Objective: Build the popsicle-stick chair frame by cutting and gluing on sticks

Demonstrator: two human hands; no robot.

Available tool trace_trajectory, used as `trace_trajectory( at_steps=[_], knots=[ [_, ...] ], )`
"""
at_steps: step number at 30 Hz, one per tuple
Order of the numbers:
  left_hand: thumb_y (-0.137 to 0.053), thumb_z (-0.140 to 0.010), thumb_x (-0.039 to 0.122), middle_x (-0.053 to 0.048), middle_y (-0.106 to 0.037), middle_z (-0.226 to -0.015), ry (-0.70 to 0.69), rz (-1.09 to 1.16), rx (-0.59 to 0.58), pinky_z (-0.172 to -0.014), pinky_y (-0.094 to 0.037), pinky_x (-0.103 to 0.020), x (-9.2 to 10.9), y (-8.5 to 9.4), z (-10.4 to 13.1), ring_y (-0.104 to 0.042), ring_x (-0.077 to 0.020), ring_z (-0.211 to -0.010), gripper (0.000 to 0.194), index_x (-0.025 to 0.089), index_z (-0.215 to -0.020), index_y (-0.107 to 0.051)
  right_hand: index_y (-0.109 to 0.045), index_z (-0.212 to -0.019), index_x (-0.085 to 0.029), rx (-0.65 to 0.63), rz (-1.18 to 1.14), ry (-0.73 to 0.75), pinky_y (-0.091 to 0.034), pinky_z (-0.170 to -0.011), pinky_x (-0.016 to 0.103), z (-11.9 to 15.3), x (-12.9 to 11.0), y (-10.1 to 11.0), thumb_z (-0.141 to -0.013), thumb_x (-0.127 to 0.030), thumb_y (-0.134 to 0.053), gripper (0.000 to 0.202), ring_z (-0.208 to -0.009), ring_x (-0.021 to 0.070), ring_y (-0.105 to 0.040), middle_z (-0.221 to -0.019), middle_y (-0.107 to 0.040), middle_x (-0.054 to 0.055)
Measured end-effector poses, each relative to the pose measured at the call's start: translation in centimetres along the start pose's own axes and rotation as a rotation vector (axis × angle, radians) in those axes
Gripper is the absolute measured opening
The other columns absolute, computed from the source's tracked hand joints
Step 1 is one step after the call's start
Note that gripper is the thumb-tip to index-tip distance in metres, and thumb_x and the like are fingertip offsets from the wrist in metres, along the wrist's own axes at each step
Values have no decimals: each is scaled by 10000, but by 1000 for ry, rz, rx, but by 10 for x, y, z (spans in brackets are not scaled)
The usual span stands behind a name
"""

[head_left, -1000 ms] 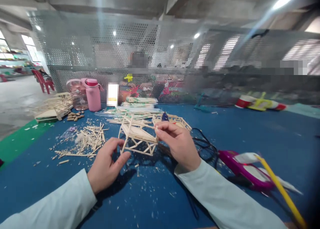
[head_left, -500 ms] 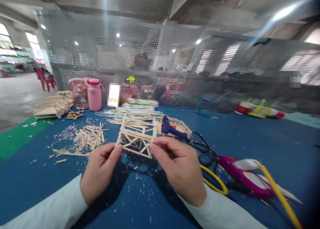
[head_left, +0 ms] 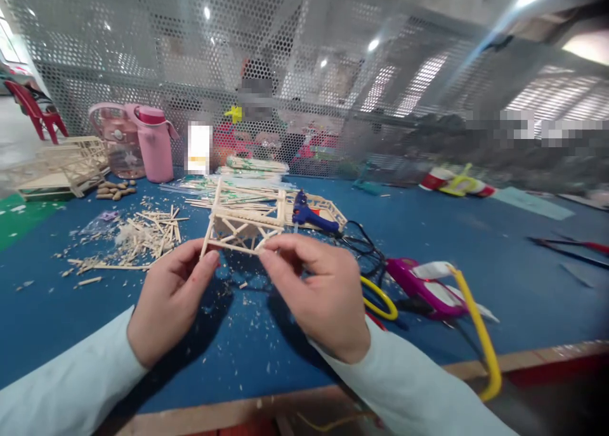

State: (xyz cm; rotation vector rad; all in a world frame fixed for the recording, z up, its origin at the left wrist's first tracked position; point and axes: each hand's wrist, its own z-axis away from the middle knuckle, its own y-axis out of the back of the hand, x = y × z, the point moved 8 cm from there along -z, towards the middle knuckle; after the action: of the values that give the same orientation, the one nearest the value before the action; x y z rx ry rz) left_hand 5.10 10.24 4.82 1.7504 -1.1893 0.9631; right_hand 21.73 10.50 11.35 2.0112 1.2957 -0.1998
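A small openwork frame of thin wooden sticks (head_left: 248, 218) with crossed braces is held up over the table between my hands. My left hand (head_left: 169, 299) pinches its lower left corner between thumb and fingers. At the lower right corner, my right hand (head_left: 323, 293) grips the frame with thumb and fingertips. Just behind lies a blue glue gun (head_left: 318, 219), resting against another stick-built piece (head_left: 333, 209). Loose sticks (head_left: 157, 233) form a pile to the left of the held frame, and more sticks in bundles (head_left: 252, 166) lie farther back.
A pink bottle (head_left: 156, 150), a clear pinkish jug (head_left: 124, 147), peanuts (head_left: 115, 190) and stick models (head_left: 61, 169) stand at the back left. On the right are a purple-and-white device (head_left: 428, 290), a yellow-handled tool (head_left: 480, 334) and black cords (head_left: 364, 242). A perforated metal screen (head_left: 323, 106) borders the table.
The view has tilted downward and turned right, bringing the table's front edge into sight. Both hands keep their grip on the stick frame, its pose nearly unchanged.
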Motion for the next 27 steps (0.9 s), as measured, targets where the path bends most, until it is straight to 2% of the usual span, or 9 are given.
trace_trajectory(
  at_steps=[3, 6, 8, 11, 14, 16, 18, 22, 27],
  knots=[
    [-536, -872, 423, -12, -626, -715, 4, -10, -24, -534, -409, -232, -4, 0, -1, -501, -119, -577, 269, 177, -912, -638, -672, -792, -200, 204, -17, 89, -499, -879, 336, -6, 11, 14, -813, -223, -635, 49, -957, 175, -626, -1009, -673, 73],
    [-552, -859, 448, -26, -640, -792, 43, 8, -16, -555, -432, -242, -7, 2, -1, -521, -120, -604, 302, 172, -958, -625, -657, -804, -204, 126, -137, 72, -394, -1071, 436, -15, 29, 6, -818, -239, -632, 45, -1240, 208, -533, -1316, -583, 97],
    [-620, -816, 441, -33, -628, -934, 103, 32, 103, -589, -455, -242, -9, 9, 4, -548, -116, -665, 318, 184, -1002, -600, -650, -803, -201, 45, -194, 44, -370, -1097, 447, -19, 35, -2, -821, -247, -627, 55, -1289, 203, -503, -1368, -554, 104],
    [-754, -704, 411, -3, -567, -1042, 303, 236, 370, -622, -483, -223, -19, 15, 31, -561, -95, -732, 450, 233, -1057, -540, -648, -790, -189, 30, -187, 33, -376, -1091, 445, -19, 35, -6, -817, -247, -624, 69, -1278, 200, -517, -1356, -563, 133],
    [-797, -640, 452, 25, -583, -831, 596, 685, 436, -561, -481, -199, -34, -18, 64, -562, -85, -653, 462, 219, -966, -568, -650, -782, -192, 51, -157, 27, -391, -1077, 444, -16, 31, -4, -813, -248, -625, 69, -1251, 201, -540, -1337, -580, 133],
    [-845, -581, 416, -18, -643, -870, 717, 860, 413, -573, -494, -183, -33, -43, 75, -608, -98, -710, 507, 186, -977, -626, -650, -779, -199, 59, -137, 40, -395, -1072, 441, -13, 27, -3, -812, -250, -625, 65, -1245, 202, -545, -1337, -581, 126],
    [-830, -629, 369, -45, -673, -952, 682, 956, 428, -600, -504, -165, -25, -53, 69, -627, -93, -757, 444, 181, -996, -663, -652, -783, -203, 70, -111, 59, -397, -1067, 443, -11, 25, -1, -812, -248, -624, 61, -1249, 207, -540, -1336, -581, 128],
    [-699, -798, 325, -26, -690, -875, 571, 1056, 440, -613, -503, -139, -13, -54, 44, -622, -60, -713, 171, 172, -877, -702, -660, -788, -205, 80, -24, 119, -396, -1057, 468, -6, 19, -1, -803, -236, -626, 49, -1256, 232, -530, -1334, -579, 129],
    [-670, -824, 293, -18, -701, -763, 501, 1061, 382, -588, -494, -135, -12, -54, 32, -627, -63, -658, 144, 157, -799, -710, -671, -738, -234, 141, 176, 297, -330, -1093, 516, 6, -10, 0, -765, -216, -623, 58, -1310, 287, -460, -1379, -543, 71]
  ],
)
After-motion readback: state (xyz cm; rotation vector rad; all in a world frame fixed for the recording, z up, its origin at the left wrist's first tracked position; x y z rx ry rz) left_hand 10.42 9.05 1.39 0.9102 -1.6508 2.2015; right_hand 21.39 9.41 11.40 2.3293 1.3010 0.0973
